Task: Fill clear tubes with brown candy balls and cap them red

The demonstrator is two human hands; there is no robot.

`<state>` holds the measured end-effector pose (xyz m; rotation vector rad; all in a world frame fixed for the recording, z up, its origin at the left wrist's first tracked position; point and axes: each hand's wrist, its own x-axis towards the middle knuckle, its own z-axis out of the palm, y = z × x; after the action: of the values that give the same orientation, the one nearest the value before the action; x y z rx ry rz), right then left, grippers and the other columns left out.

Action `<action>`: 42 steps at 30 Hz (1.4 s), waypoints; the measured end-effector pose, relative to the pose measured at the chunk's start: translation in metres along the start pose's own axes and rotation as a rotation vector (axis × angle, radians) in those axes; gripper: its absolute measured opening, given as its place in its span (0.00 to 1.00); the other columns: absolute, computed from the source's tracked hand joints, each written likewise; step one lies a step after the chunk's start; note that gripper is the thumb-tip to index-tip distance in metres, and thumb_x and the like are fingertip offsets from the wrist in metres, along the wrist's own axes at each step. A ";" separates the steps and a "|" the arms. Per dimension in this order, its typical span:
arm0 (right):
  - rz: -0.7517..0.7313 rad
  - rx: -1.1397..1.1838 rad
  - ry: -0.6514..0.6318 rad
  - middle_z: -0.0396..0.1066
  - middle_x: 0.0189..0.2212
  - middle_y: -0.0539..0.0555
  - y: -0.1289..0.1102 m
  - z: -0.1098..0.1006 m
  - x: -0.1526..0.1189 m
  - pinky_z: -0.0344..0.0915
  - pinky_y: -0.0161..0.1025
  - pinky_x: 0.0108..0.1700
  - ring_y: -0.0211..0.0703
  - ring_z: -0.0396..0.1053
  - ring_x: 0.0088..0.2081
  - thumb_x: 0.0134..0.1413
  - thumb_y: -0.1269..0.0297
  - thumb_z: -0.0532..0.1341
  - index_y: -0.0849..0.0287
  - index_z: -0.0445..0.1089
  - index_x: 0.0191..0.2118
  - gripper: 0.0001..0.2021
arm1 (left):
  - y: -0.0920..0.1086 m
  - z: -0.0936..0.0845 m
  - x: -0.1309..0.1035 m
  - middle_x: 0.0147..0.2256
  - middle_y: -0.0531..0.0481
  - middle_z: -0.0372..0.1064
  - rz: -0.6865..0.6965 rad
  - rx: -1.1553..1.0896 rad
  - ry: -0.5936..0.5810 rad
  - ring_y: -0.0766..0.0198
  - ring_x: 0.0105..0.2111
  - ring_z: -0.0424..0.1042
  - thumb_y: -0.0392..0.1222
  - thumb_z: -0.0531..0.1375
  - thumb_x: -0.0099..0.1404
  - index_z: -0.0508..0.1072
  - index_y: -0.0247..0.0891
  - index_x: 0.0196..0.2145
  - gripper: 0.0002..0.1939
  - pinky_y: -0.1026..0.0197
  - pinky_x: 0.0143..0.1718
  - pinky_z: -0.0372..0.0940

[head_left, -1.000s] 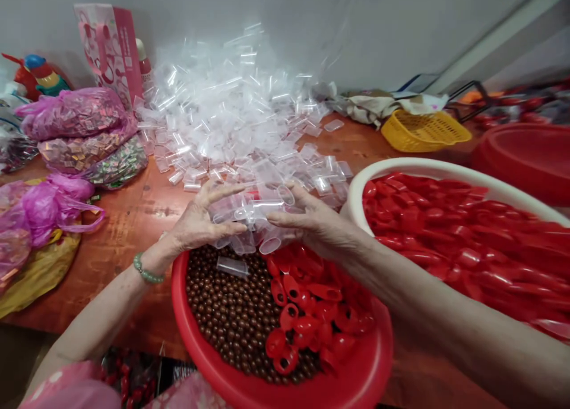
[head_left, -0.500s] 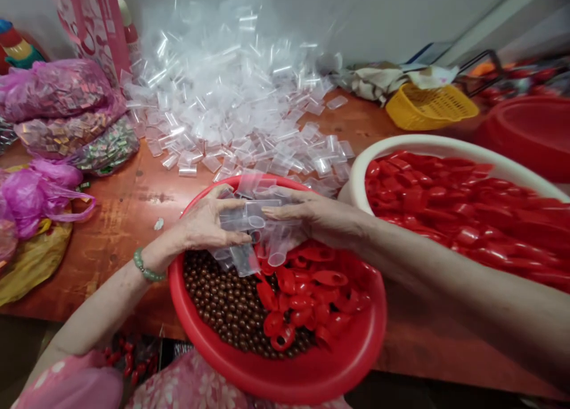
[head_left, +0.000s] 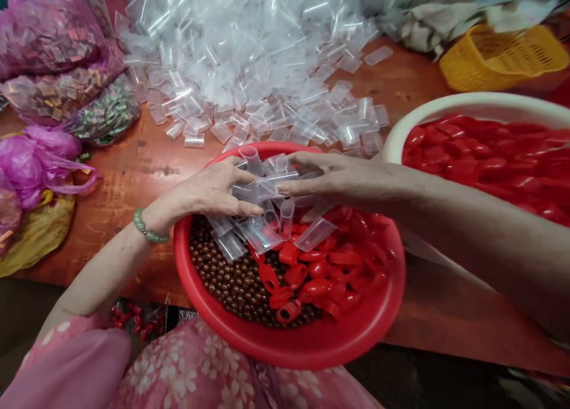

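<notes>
Between my two hands is a cluster of clear plastic tubes (head_left: 266, 186), over the back part of a red basin (head_left: 285, 357). My left hand (head_left: 218, 189), with a green bead bracelet (head_left: 149, 226) at the wrist, grips the cluster from the left, thumb and fingers apart around it. From the right, my right hand (head_left: 318, 174) presses on the same tubes; some of its fingers are hidden behind them. A few tubes lie loose in front of the hands. Under them the basin holds small brown balls (head_left: 236, 284) and glossy red plastic pieces (head_left: 318, 272).
A large heap of clear tubes (head_left: 249, 59) covers the back of the wooden table (head_left: 146, 165). At right stand a white basin (head_left: 467, 100) of red pieces and a yellow basket (head_left: 476, 70). Bags of small packets (head_left: 53, 41) and a purple plastic bag (head_left: 35, 159) lie left.
The view has tilted down. The tubes between my hands have spread out, and some have dropped onto the red pieces and brown balls. My hands are slightly farther apart.
</notes>
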<state>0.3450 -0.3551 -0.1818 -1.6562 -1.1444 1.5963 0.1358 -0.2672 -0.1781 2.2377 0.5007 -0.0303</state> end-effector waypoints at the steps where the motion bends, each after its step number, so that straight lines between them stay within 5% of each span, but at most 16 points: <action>1: -0.028 -0.089 0.013 0.70 0.49 0.66 0.000 -0.001 -0.003 0.75 0.47 0.25 0.55 0.76 0.33 0.42 0.48 0.70 0.60 0.64 0.57 0.37 | 0.002 -0.002 -0.004 0.51 0.41 0.68 0.036 0.058 0.005 0.49 0.52 0.68 0.46 0.64 0.61 0.78 0.38 0.46 0.17 0.45 0.55 0.64; 4: -0.277 -0.525 0.064 0.64 0.57 0.62 -0.006 0.001 -0.025 0.74 0.57 0.46 0.61 0.71 0.50 0.48 0.40 0.64 0.53 0.57 0.64 0.41 | 0.007 -0.004 -0.015 0.58 0.40 0.62 0.105 0.121 0.037 0.49 0.56 0.66 0.49 0.60 0.66 0.77 0.39 0.48 0.17 0.46 0.58 0.62; 6: -0.471 -0.881 0.227 0.60 0.59 0.63 -0.011 0.014 -0.048 0.68 0.60 0.54 0.65 0.64 0.57 0.55 0.44 0.60 0.54 0.56 0.66 0.36 | 0.008 -0.004 -0.021 0.62 0.42 0.57 0.102 0.146 0.084 0.50 0.55 0.68 0.51 0.59 0.66 0.77 0.41 0.48 0.18 0.48 0.57 0.63; 8: -0.591 -1.144 0.462 0.55 0.62 0.68 -0.010 0.038 -0.072 0.70 0.59 0.51 0.67 0.62 0.57 0.61 0.52 0.56 0.59 0.58 0.63 0.28 | 0.007 -0.003 -0.024 0.63 0.45 0.56 0.088 0.169 0.122 0.52 0.53 0.70 0.53 0.58 0.66 0.76 0.43 0.49 0.19 0.50 0.56 0.64; 10: -0.785 -1.247 0.566 0.61 0.56 0.71 0.001 0.068 -0.089 0.72 0.53 0.43 0.62 0.67 0.50 0.63 0.58 0.55 0.64 0.67 0.53 0.18 | 0.006 -0.001 -0.024 0.62 0.45 0.58 0.095 0.205 0.140 0.53 0.53 0.70 0.55 0.57 0.67 0.75 0.44 0.51 0.20 0.51 0.56 0.65; 13: -0.992 -1.259 0.352 0.71 0.43 0.62 0.031 0.108 -0.093 0.68 0.48 0.43 0.52 0.67 0.43 0.61 0.68 0.57 0.63 0.72 0.41 0.08 | 0.006 0.004 -0.025 0.63 0.45 0.58 0.079 0.330 0.175 0.54 0.51 0.72 0.55 0.53 0.69 0.73 0.45 0.52 0.21 0.51 0.52 0.67; 17: -0.993 -1.278 0.263 0.73 0.45 0.59 0.063 0.116 -0.081 0.60 0.49 0.46 0.52 0.64 0.48 0.62 0.75 0.51 0.64 0.72 0.45 0.14 | 0.008 0.012 -0.028 0.64 0.43 0.55 0.106 0.496 0.215 0.54 0.53 0.70 0.54 0.51 0.71 0.69 0.46 0.56 0.21 0.53 0.50 0.68; 25: -1.069 -1.282 0.315 0.74 0.45 0.59 0.084 0.068 -0.086 0.62 0.47 0.48 0.50 0.66 0.48 0.65 0.74 0.50 0.64 0.73 0.38 0.14 | 0.016 0.021 -0.033 0.60 0.38 0.61 0.138 0.589 0.296 0.50 0.57 0.65 0.55 0.52 0.70 0.68 0.40 0.56 0.24 0.45 0.56 0.63; 30: -1.051 -1.321 0.347 0.75 0.43 0.61 0.094 0.051 -0.079 0.65 0.49 0.48 0.53 0.68 0.47 0.61 0.76 0.53 0.65 0.73 0.41 0.12 | 0.017 0.028 -0.037 0.58 0.33 0.64 0.266 0.443 0.467 0.51 0.61 0.61 0.49 0.54 0.70 0.68 0.29 0.53 0.22 0.48 0.60 0.61; 36: -1.008 -1.219 0.331 0.75 0.41 0.59 0.077 0.046 -0.081 0.66 0.51 0.46 0.53 0.69 0.46 0.64 0.71 0.53 0.62 0.73 0.40 0.11 | 0.032 0.044 -0.071 0.50 0.42 0.73 0.289 0.134 0.628 0.60 0.51 0.72 0.37 0.55 0.69 0.68 0.35 0.51 0.14 0.56 0.52 0.68; 42: -0.976 -1.034 0.263 0.73 0.33 0.56 0.046 0.079 -0.091 0.68 0.42 0.38 0.43 0.67 0.34 0.64 0.70 0.55 0.62 0.71 0.36 0.09 | 0.045 0.065 -0.111 0.41 0.46 0.74 0.055 -0.043 0.678 0.64 0.40 0.73 0.40 0.54 0.70 0.68 0.36 0.46 0.10 0.61 0.43 0.68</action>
<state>0.2832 -0.4685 -0.1869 -1.3114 -2.3153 0.1217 0.0591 -0.3795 -0.1683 2.1829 0.7817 0.7792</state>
